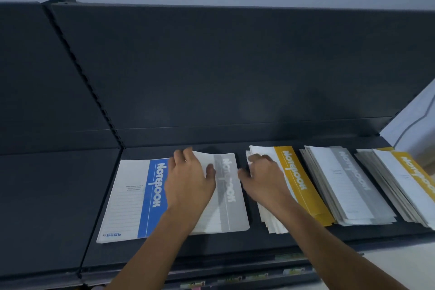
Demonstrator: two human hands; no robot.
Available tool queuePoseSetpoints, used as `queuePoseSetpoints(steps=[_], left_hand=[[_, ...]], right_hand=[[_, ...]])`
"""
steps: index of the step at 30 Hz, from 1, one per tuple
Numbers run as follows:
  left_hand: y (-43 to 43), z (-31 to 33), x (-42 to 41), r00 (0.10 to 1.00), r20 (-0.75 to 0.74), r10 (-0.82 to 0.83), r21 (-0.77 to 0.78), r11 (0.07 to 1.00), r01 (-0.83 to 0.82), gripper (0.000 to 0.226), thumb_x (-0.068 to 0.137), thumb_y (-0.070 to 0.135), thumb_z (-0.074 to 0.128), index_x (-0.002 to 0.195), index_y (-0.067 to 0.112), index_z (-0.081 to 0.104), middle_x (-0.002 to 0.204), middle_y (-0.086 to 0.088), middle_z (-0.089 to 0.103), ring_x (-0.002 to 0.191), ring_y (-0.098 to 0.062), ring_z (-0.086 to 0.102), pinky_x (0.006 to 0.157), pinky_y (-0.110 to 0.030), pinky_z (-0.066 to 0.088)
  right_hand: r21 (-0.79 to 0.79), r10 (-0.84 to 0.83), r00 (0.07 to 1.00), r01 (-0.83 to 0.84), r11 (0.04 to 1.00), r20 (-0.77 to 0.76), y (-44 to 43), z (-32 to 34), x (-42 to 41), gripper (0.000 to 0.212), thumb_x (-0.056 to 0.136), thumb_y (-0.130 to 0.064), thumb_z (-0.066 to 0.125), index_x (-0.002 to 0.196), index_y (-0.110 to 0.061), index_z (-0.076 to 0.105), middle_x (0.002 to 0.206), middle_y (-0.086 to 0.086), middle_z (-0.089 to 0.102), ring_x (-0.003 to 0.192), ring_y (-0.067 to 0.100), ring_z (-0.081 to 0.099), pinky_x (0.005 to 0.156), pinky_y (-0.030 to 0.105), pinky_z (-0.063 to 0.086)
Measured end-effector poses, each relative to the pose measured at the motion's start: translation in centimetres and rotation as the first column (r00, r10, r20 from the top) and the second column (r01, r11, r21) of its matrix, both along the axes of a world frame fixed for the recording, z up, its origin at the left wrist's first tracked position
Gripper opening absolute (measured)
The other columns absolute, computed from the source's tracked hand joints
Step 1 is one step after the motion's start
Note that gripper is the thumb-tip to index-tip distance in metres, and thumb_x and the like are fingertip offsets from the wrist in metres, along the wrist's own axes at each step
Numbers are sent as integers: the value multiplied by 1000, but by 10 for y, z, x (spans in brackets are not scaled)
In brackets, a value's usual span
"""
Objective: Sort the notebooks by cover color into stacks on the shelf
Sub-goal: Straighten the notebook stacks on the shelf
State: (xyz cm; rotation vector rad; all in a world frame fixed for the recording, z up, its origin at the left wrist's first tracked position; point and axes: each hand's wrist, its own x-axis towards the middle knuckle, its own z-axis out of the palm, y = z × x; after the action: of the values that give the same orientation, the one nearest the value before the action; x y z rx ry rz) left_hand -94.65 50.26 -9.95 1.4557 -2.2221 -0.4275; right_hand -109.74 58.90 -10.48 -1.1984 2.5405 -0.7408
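Dark shelf [211, 241], blue notebook [131, 198] flat at left, grey notebook [231, 198] just beside it, far corner lifted in left grip [188, 181], right grip [266, 176] curled over yellow-topped stack [299, 183]: thin cover apt to crease, or grey to slide onto blue.

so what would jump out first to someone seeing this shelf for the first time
Two bare hands work mid-shelf: the left hand grips a grey-banded notebook by its lifted far edge, beside a blue-banded notebook on its left. The right hand rests on a yellow-banded stack. Further right sit a grey-banded stack and a second yellow stack.
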Motion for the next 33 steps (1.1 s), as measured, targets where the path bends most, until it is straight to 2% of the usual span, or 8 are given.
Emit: queuePoseSetpoints(steps=[3,7,11,19,22,26,29,33], left_hand=[[21,7,-28,979,-157,-130,101,984,147,48,94,39,59,134,13,49,126,-5,57,111,-23,56,80,-28,42],[56,-2,-73,963,-130,-237,293,918,266,48,96,42,54,134,14,45,121,-4,60,108,-23,59,82,-31,45],[77,-15,-103,979,13,-203,347,919,186,35,98,42,50,118,14,44,105,-5,64,96,-25,61,73,-36,50],[92,-15,-143,993,107,41,381,921,-79,35,94,40,56,107,16,33,75,8,44,64,-13,46,45,-23,27],[89,-13,-151,989,43,139,502,854,-141,45,87,39,62,107,14,30,91,2,55,74,-16,52,54,-27,38],[84,-10,-156,984,108,139,617,767,-176,63,81,44,59,129,4,46,124,-11,56,116,-33,54,92,-41,50],[83,-3,-157,992,1,127,684,723,-93,52,78,40,58,124,15,58,120,-7,61,108,-27,59,91,-45,55],[81,3,-157,989,-91,114,695,719,-19,58,86,37,64,137,14,50,128,-6,59,107,-24,61,90,-41,55]], right_hand=[[-61,-117,993,117,991,-2,31,14,-34,40,95,-31,60,130,-13,61,122,3,63,97,19,62,68,24,39],[143,-194,981,192,971,1,61,7,-86,35,95,-29,54,122,-6,56,113,9,59,112,32,54,78,32,34],[262,-103,990,76,962,92,68,-10,-106,29,95,-33,51,112,-10,50,116,10,57,110,32,54,82,36,43],[210,3,982,-44,977,190,72,-22,-118,24,93,-33,55,102,-14,44,102,7,61,95,28,61,71,34,46],[204,25,980,-66,977,200,74,-20,-117,24,92,-34,55,101,-15,44,99,5,59,90,25,61,74,39,54],[214,58,984,-94,972,168,77,-23,-115,27,92,-34,54,106,-14,45,107,9,60,99,28,59,79,38,51],[215,46,978,-90,972,201,77,-23,-117,30,91,-25,52,117,-10,45,114,10,59,105,29,57,78,36,47],[195,8,946,-75,978,325,76,-10,-122,24,95,-21,48,117,-13,42,110,8,59,99,26,60,70,35,47]])
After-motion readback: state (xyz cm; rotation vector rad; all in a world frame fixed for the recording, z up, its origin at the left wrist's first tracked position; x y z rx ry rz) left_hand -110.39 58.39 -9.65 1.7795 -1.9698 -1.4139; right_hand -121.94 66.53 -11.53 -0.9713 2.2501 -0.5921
